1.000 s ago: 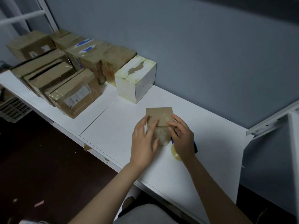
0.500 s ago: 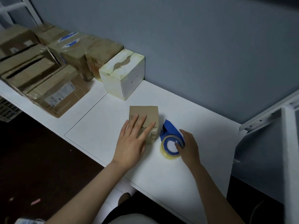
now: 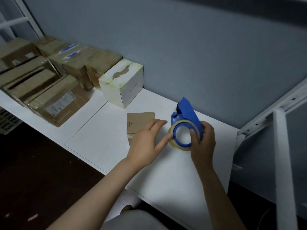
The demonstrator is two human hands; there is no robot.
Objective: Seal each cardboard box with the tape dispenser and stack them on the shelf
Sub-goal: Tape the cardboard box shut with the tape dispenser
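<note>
A small brown cardboard box (image 3: 139, 121) lies on the white table (image 3: 174, 171) in the middle. My left hand (image 3: 147, 143) rests over its near right part with fingers stretched out, the thumb reaching toward the tape roll. My right hand (image 3: 203, 141) grips the blue tape dispenser (image 3: 185, 121), lifted and tilted just right of the box, with its yellowish tape roll facing me.
A white box (image 3: 122, 82) stands behind the small one near the grey wall. Several brown cardboard boxes (image 3: 54, 90) crowd the table's left part. A white metal frame post (image 3: 284, 163) rises at the right. The dark floor lies below the table's front edge.
My right hand has taken the tape dispenser off the table and raised it. My left hand slid rightward on the box toward the roll.
</note>
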